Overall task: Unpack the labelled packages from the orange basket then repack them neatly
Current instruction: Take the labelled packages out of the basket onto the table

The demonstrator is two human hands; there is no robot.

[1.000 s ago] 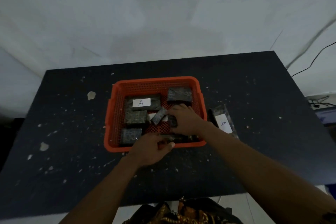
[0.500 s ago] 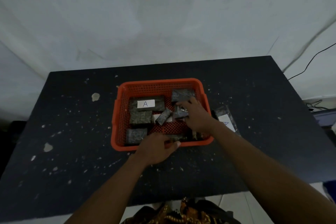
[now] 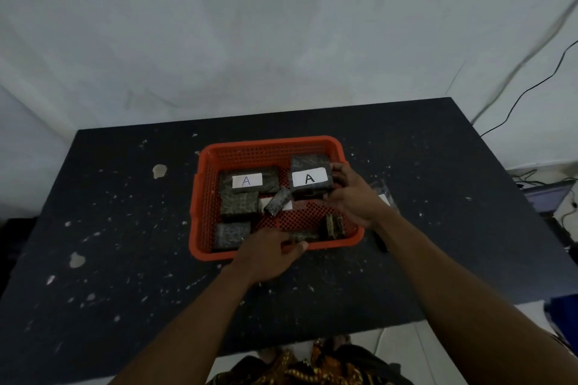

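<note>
The orange basket sits mid-table with several dark wrapped packages inside. My right hand grips a package with a white "A" label, tilted up at the basket's back right so the label faces me. Another "A" package lies flat at the back left, with two unlabelled-looking packages in front of it. A small package leans in the middle. My left hand rests on the basket's front rim, fingers curled over it. Two more packages lie at the front right.
A labelled package lies on the black speckled table just right of the basket, mostly hidden by my right hand. A black cable runs down the wall at the right. The table's front edge is near my body.
My right hand took hold of the back-right package and turned it up, showing its "A" label. My left hand stayed on the front rim.
</note>
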